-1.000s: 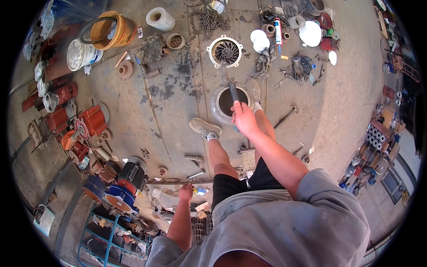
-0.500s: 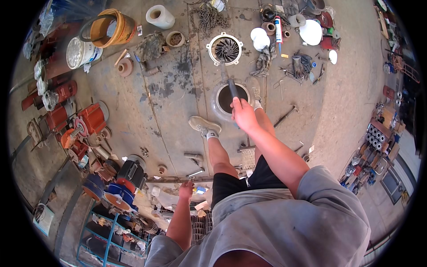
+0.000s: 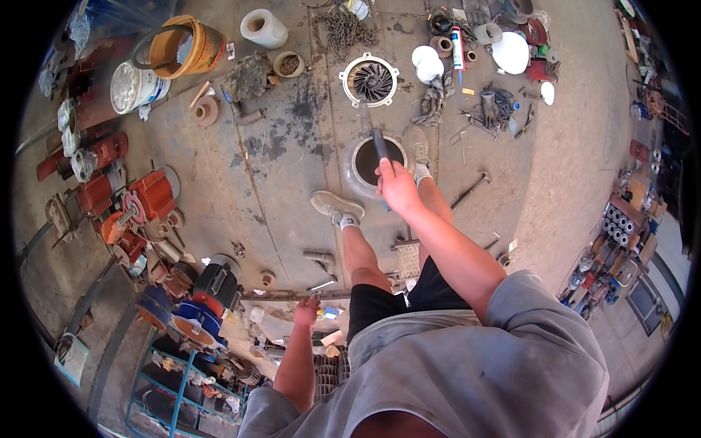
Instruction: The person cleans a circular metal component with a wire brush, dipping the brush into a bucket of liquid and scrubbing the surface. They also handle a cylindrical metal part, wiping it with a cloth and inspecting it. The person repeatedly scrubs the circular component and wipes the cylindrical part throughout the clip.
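Stained concrete workshop floor (image 3: 241,182) strewn with pump parts, right hand (image 3: 398,186) fingers wrapped tight round dark metal bar (image 3: 380,144) poised over round grey ring housing (image 3: 376,162) between feet, seemingly mid-work; left hand (image 3: 305,312) low, fingers curled, grip unclear.

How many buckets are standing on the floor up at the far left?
2: an orange bucket at the far left, and a white bucket just beside it, lower left. Others may be hidden among the clutter.
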Motion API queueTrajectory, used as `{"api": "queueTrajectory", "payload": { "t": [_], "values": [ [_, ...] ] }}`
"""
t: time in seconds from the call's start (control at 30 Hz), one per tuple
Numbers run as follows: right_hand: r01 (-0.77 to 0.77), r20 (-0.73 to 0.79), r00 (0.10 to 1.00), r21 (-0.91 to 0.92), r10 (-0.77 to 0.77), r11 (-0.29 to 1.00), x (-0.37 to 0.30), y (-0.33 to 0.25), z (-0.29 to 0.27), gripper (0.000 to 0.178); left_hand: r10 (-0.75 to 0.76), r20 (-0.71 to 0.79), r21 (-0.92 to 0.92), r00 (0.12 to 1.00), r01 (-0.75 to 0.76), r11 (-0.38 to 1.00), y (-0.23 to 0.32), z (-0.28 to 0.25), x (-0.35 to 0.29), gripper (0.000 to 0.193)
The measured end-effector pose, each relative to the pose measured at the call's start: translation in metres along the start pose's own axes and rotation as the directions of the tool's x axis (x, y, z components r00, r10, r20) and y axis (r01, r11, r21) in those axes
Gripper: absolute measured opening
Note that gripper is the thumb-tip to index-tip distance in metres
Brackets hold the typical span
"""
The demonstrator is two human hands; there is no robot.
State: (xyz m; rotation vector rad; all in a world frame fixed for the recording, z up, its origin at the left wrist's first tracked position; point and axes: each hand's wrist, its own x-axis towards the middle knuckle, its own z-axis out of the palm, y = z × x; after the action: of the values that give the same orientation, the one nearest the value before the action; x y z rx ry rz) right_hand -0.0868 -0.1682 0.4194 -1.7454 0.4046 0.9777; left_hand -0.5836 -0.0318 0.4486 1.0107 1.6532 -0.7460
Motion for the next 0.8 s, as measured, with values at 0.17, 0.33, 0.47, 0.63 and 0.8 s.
{"api": "queueTrajectory", "payload": {
  "t": [0.17, 0.33, 0.47, 0.63, 0.8],
  "values": [
    [-0.008, -0.018, 1.0, 0.023, 0.008, 1.0, 0.003, 0.004, 0.001, 0.049, -0.021, -0.005, -0.015, 1.0, 0.021, 1.0, 0.002, 0.0, -0.002, 0.041],
    [-0.015, -0.024, 1.0, 0.032, 0.016, 0.999, 0.001, 0.002, 0.001, 0.049, -0.022, 0.005, -0.025, 1.0, 0.022, 0.999, -0.003, 0.0, 0.002, 0.034],
    [-0.036, -0.019, 0.999, 0.067, 0.038, 0.997, 0.002, 0.004, -0.001, 0.048, -0.012, 0.005, -0.007, 1.0, 0.012, 1.0, 0.006, 0.004, 0.002, 0.035],
    [-0.018, -0.028, 0.999, 0.018, 0.018, 1.0, 0.001, 0.0, -0.003, 0.048, 0.262, 0.069, -0.15, 0.963, -0.249, 0.957, 0.123, 0.055, -0.036, 0.037],
    [-0.038, -0.047, 0.998, 0.032, 0.04, 0.999, -0.004, -0.004, -0.003, 0.049, 0.612, 0.184, -0.234, 0.769, -0.571, 0.787, 0.287, 0.129, -0.082, 0.035]
  ]
}}
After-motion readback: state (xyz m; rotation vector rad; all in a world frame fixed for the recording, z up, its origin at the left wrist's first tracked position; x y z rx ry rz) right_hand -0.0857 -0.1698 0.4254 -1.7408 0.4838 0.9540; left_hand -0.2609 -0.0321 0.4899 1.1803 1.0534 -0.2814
